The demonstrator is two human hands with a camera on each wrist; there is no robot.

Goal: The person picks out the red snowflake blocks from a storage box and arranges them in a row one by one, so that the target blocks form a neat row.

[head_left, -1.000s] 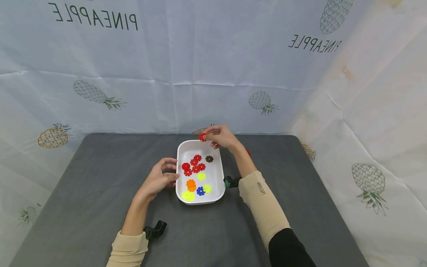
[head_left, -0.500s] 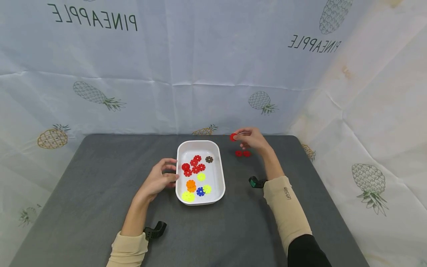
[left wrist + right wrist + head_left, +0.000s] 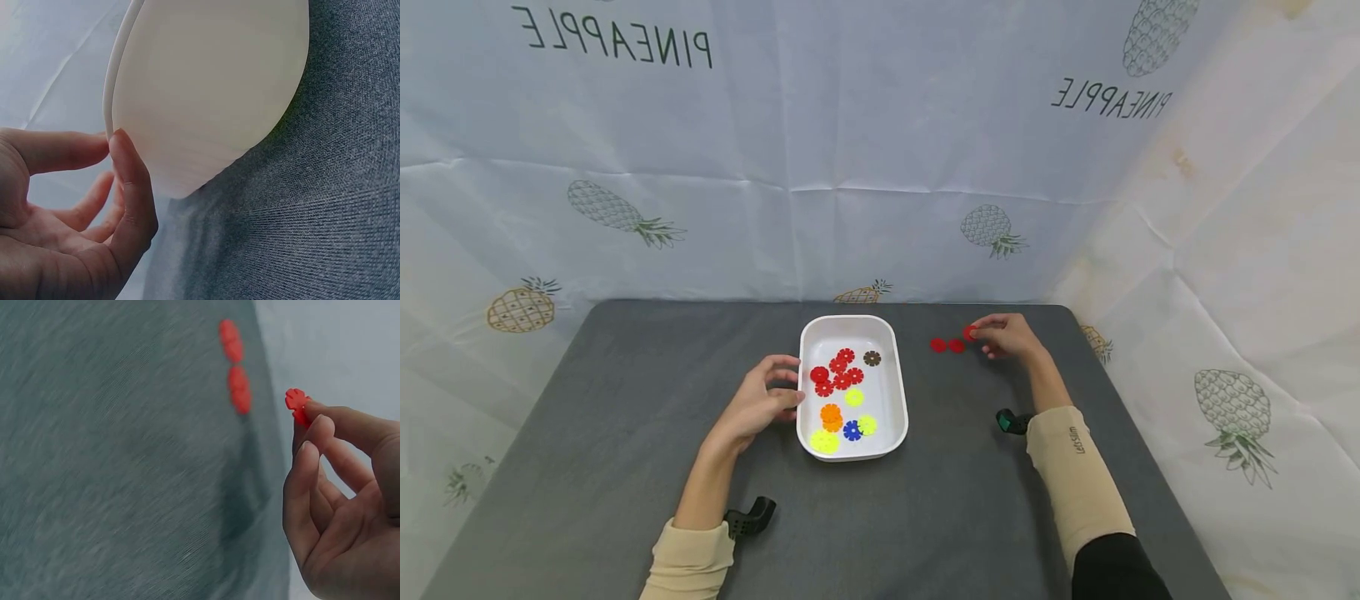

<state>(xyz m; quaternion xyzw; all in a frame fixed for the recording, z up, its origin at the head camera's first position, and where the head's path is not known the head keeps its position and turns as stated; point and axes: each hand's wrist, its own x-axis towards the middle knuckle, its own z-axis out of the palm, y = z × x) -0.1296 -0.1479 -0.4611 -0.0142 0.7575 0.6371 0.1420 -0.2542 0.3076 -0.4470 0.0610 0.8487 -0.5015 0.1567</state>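
My left hand (image 3: pixel 763 397) holds the left side of a white plastic tray (image 3: pixel 895 417); in the left wrist view its fingertips meet at the tray's rim (image 3: pixel 110 94). Between the thumb and fingertips of my right hand (image 3: pixel 1011 337) is a red notched plastic disc (image 3: pixel 296 400), flower-shaped, held just above the table. To the left of that hand, a red disc (image 3: pixel 938 345) and another red disc (image 3: pixel 957 345) lie side by side on the table. Inside the tray are several red discs (image 3: pixel 842 381), a dark brown disc (image 3: pixel 872 358), orange discs (image 3: pixel 831 417), a blue disc (image 3: pixel 852 430) and yellow discs (image 3: pixel 825 442).
The dark grey table (image 3: pixel 625 433) extends around the tray on all sides. A pale cloth (image 3: pixel 880 125) printed with pineapples hangs along its back edge and both flanks. Each wrist wears a dark camera band, such as the left band (image 3: pixel 751 517).
My right hand has carried the red disc rightward from over the tray's far edge, past the two discs on the table, and lowered it. The left hand stays at the tray.
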